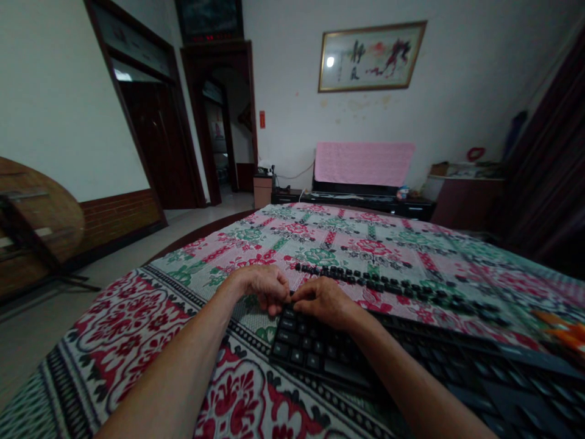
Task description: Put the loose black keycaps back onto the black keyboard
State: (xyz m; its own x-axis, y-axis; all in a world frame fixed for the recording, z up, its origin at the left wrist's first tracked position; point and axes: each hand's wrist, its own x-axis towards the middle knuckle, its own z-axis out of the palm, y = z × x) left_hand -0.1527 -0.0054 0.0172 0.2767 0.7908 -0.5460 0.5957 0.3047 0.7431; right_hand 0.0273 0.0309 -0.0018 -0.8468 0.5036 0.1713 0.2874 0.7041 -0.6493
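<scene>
A black keyboard point(311, 361) lies on the patterned cloth and runs off toward the lower right. At its far left corner my left hand point(269, 289) has its fingers curled, the thumb and forefinger pinched together. My right hand point(325, 300) reaches over the keys from the right, and its fingertips meet those of the left hand at the same corner. Whatever small thing sits between the fingertips is hidden. Beyond the keyboard, many loose black keycaps point(388, 284) are laid out in uneven rows on the cloth.
The flowered cloth point(256, 396) covers a large table. An orange object point(564, 334), blurred, lies at the right edge. Across the room, a pink cover point(363, 163) hangs over a screen on a low black cabinet point(414, 209). A round wooden tabletop point(41, 213) leans at left.
</scene>
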